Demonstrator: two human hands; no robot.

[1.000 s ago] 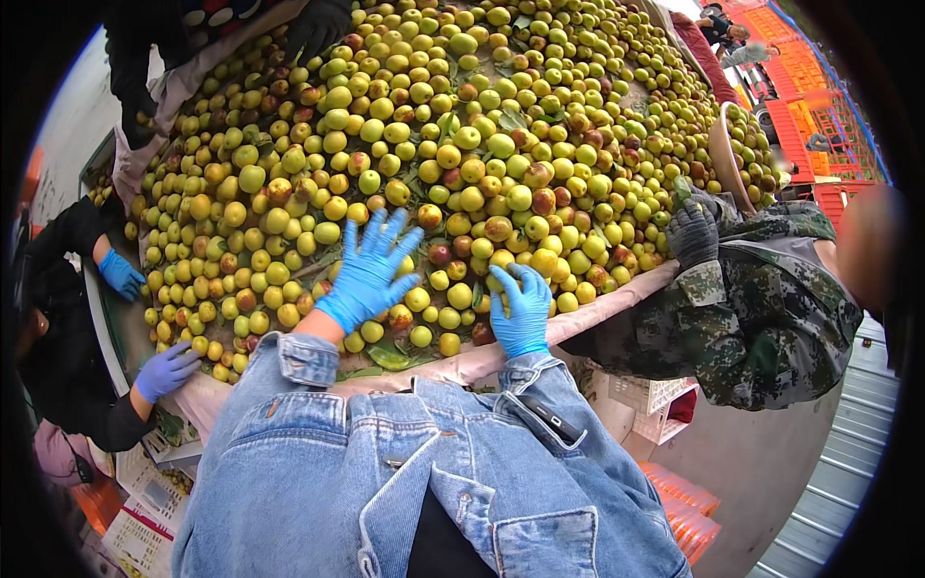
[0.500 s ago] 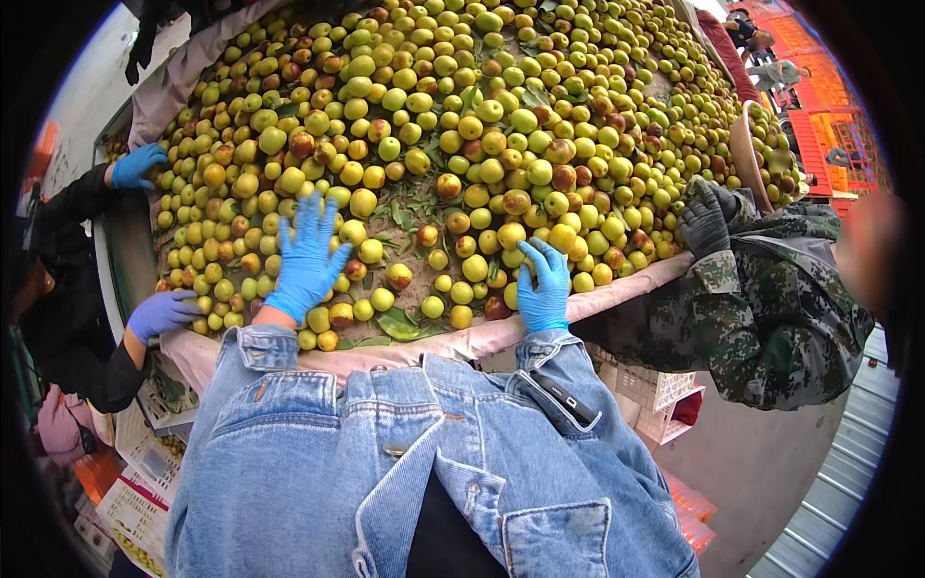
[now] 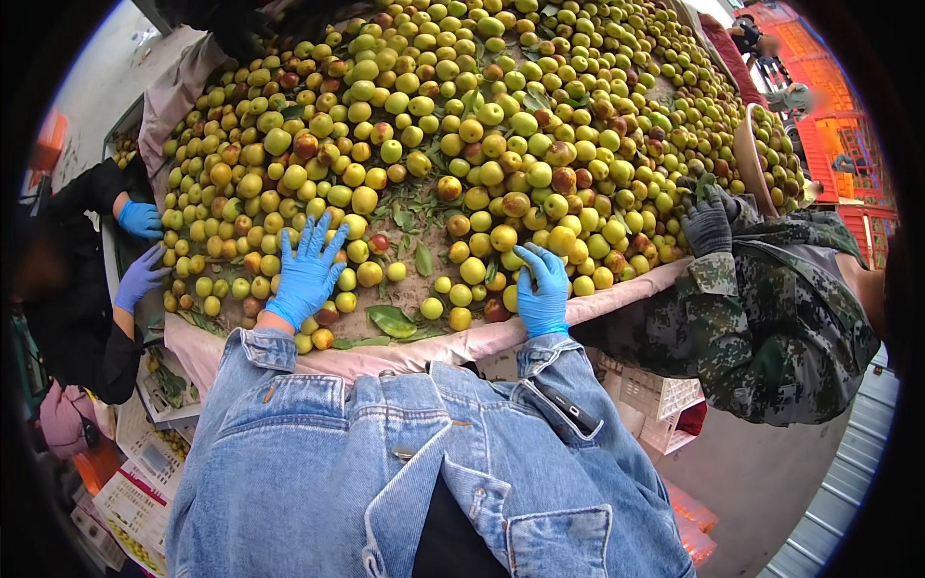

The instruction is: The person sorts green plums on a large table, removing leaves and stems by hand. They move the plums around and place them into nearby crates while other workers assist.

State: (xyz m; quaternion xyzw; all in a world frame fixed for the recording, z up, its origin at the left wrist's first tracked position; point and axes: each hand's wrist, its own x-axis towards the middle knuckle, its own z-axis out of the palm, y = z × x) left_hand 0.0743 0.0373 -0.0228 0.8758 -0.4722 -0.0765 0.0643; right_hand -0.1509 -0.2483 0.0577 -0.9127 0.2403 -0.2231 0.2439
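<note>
A wide pile of yellow-green jujubes (image 3: 491,173), many with red-brown patches, lies on a cloth-lined table. My left hand (image 3: 310,270), in a blue glove, rests on the near left part with its fingers spread over several jujubes. At the near edge, my right hand (image 3: 542,291), also blue-gloved, has bent fingers touching the jujubes, thumb apart; I see nothing held in it. Between my hands is a patch of bare cloth (image 3: 381,301) with loose leaves and a large green leaf (image 3: 391,321).
Pink cloth (image 3: 617,297) covers the table's near rim. At the left, a co-worker's blue-gloved hand (image 3: 141,220) and purple-gloved hand (image 3: 141,276) are by the pile. At the right, another person's grey glove (image 3: 708,223) is beside a basket (image 3: 748,159). White crates (image 3: 655,395) stand below.
My left hand has shifted slightly, its fingers leaning further right. Jujubes beside it have moved, widening the bare patch. The left co-worker's hands have drawn back from the pile. My right hand has barely moved.
</note>
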